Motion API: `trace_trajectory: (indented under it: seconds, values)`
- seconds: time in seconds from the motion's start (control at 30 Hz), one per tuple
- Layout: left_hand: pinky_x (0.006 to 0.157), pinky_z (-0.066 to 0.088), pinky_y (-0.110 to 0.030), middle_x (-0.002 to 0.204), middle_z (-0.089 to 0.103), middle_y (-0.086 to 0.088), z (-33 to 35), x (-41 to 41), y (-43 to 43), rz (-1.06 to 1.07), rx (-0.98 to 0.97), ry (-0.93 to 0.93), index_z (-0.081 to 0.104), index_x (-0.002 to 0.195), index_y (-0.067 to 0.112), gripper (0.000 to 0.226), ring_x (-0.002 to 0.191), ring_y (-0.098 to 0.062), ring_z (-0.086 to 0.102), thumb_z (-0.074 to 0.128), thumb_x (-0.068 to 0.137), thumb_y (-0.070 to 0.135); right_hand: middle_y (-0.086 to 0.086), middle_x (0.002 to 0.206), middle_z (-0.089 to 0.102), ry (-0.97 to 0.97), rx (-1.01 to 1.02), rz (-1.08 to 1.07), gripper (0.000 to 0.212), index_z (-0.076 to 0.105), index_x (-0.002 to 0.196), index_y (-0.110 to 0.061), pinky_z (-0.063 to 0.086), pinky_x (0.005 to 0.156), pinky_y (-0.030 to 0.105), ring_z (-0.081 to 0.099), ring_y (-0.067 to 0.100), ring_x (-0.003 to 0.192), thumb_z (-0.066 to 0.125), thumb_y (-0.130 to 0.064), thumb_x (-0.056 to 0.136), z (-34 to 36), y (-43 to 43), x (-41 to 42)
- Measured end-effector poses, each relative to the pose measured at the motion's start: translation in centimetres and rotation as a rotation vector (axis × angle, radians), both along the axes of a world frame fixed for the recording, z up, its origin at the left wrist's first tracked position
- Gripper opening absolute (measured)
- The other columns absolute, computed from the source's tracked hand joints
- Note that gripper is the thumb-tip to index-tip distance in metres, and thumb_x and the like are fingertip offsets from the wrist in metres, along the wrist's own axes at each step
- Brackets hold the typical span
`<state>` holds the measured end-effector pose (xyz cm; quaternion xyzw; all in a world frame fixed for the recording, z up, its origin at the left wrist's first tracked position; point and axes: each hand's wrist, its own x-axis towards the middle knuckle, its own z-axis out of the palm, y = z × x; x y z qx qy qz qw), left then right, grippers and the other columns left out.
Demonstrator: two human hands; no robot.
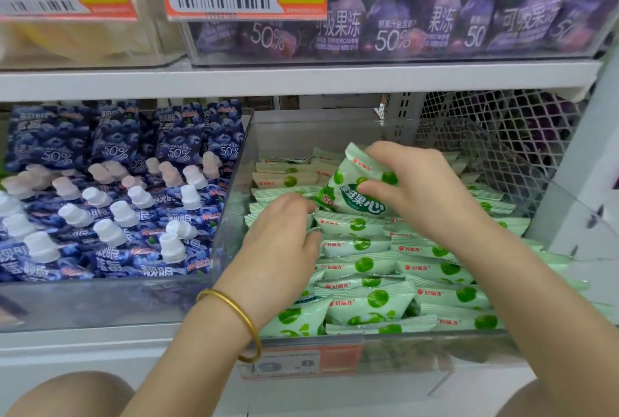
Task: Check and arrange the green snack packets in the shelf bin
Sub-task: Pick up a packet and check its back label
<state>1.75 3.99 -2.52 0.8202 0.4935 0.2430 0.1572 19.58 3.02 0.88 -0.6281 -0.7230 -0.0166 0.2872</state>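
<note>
Firstly, at the left part of the shelf [83, 343] lie blue pouches [110, 202], cut off by the frame edge. Next, the left hand [284, 242], with a gold bangle [234, 312] on the wrist, rests on the green packets [365, 266] near the left wall of the clear bin [318, 131]. Its fingers curl down among them with the tips hidden, so I cannot tell if it grips one. Further right, the right hand [418, 188] pinches one raised packet [355, 188] between thumb and fingers, above the back rows. The price label [301, 361] on the bin's front edge is blurred.
</note>
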Motion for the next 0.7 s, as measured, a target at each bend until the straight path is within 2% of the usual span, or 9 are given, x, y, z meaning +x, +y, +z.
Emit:
trace_trajectory:
  seconds: [0.1, 0.17, 0.23, 0.3, 0.37, 0.5, 0.57, 0.7]
  values:
    - [0.11, 0.022, -0.027, 0.143, 0.034, 0.003, 0.0, -0.1, 0.0, 0.016, -0.009, 0.061, 0.04, 0.133, 0.018, 0.039, 0.134, -0.015, 0.029, 0.046, 0.096, 0.026, 0.002, 0.072, 0.054, -0.121, -0.112, 0.0, 0.025, 0.045, 0.082, -0.017, 0.05, 0.069, 0.041, 0.054, 0.029, 0.073, 0.068, -0.028, 0.085, 1.1, 0.4, -0.5]
    - [0.11, 0.023, -0.028, 0.143, 0.034, 0.003, -0.1, -0.2, 0.0, 0.015, -0.022, 0.087, 0.04, 0.132, 0.018, 0.038, 0.133, -0.017, 0.03, 0.046, 0.096, 0.028, 0.002, 0.076, 0.055, -0.186, -0.18, -0.013, 0.024, 0.047, 0.082, -0.015, 0.051, 0.071, 0.042, 0.056, 0.031, 0.077, 0.069, -0.026, 0.084, 1.9, 0.9, -0.9]
    - [0.11, 0.022, -0.027, 0.142, 0.034, 0.003, -0.1, -0.3, 0.0, 0.014, -0.023, 0.099, 0.042, 0.13, 0.019, 0.036, 0.132, -0.017, 0.031, 0.046, 0.095, 0.028, 0.002, 0.086, 0.058, -0.274, -0.265, -0.035, 0.019, 0.053, 0.091, -0.016, 0.051, 0.074, 0.037, 0.058, 0.031, 0.086, 0.068, -0.026, 0.085, 2.4, 1.5, -1.5]
    - [0.109, 0.023, -0.026, 0.141, 0.036, 0.002, -0.1, -0.2, 0.1, 0.014, -0.009, 0.105, 0.045, 0.126, 0.018, 0.033, 0.132, -0.016, 0.031, 0.047, 0.095, 0.028, 0.004, 0.099, 0.06, -0.383, -0.338, -0.03, 0.023, 0.057, 0.105, -0.017, 0.047, 0.072, 0.032, 0.058, 0.029, 0.094, 0.067, -0.026, 0.086, 2.3, 2.1, -2.6]
    - [0.107, 0.021, -0.025, 0.141, 0.036, 0.002, 0.0, -0.3, 0.1, 0.013, -0.006, 0.11, 0.047, 0.124, 0.018, 0.032, 0.132, -0.016, 0.029, 0.048, 0.094, 0.028, 0.004, 0.102, 0.059, -0.45, -0.398, 0.006, 0.027, 0.057, 0.111, -0.017, 0.045, 0.07, 0.031, 0.058, 0.029, 0.099, 0.066, -0.027, 0.087, 1.6, 2.6, -3.3]
    - [0.107, 0.014, -0.022, 0.149, 0.025, 0.005, 0.1, -0.3, 0.0, 0.018, -0.011, 0.125, 0.045, 0.127, 0.02, 0.033, 0.136, -0.013, 0.016, 0.045, 0.095, 0.03, 0.0, 0.117, 0.061, -0.371, -0.455, 0.01, 0.038, 0.058, 0.12, -0.025, 0.05, 0.086, 0.037, 0.057, 0.024, 0.108, 0.066, -0.037, 0.085, 2.0, 2.3, -2.6]
    - [0.106, 0.014, -0.024, 0.15, 0.022, 0.005, 0.0, -0.1, -0.1, 0.035, -0.013, 0.151, 0.046, 0.127, 0.02, 0.034, 0.135, -0.015, 0.015, 0.044, 0.096, 0.031, -0.004, 0.11, 0.065, -0.323, -0.377, 0.013, 0.03, 0.064, 0.112, -0.027, 0.051, 0.086, 0.038, 0.059, 0.021, 0.102, 0.068, -0.035, 0.084, 2.4, 1.8, -2.2]
    - [0.104, 0.02, -0.026, 0.144, 0.029, 0.005, -0.2, -0.1, 0.0, 0.06, -0.008, 0.184, 0.047, 0.128, 0.017, 0.036, 0.13, -0.017, 0.02, 0.043, 0.096, 0.031, 0.001, 0.098, 0.066, -0.43, -0.374, -0.009, 0.02, 0.067, 0.101, -0.018, 0.052, 0.08, 0.036, 0.061, 0.026, 0.093, 0.069, -0.027, 0.083, 1.3, 2.3, -2.3]
